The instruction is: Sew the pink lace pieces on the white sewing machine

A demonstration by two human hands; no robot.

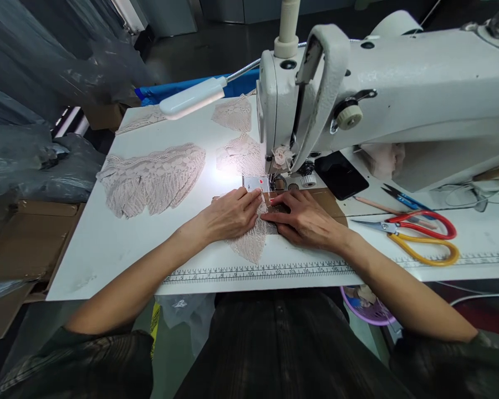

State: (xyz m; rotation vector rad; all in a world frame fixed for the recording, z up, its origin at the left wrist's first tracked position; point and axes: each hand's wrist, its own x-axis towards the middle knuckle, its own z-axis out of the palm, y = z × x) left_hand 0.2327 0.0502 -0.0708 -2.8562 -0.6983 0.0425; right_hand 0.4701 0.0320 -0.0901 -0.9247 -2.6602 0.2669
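Observation:
A beige lace piece (251,244) lies under my hands, just in front of the sewing machine's needle area (274,180). My left hand (233,215) is closed on its upper part, fingers bent and pressed together near the presser foot. From the other side, my right hand (305,219) grips the right edge of the same lace, thumb and fingertips bent in towards it. Part of the lace is hidden by my fingers. Beneath my right hand is a brown board (326,205) on the table.
More lace pieces lie left (149,177) and behind (239,155). A lamp (193,98) hangs above the white table (87,260). To the right are a phone (341,174), red-and-yellow scissors (416,230), blue snips (407,199) and a pencil (376,205). A ruler strip (249,273) runs along the front.

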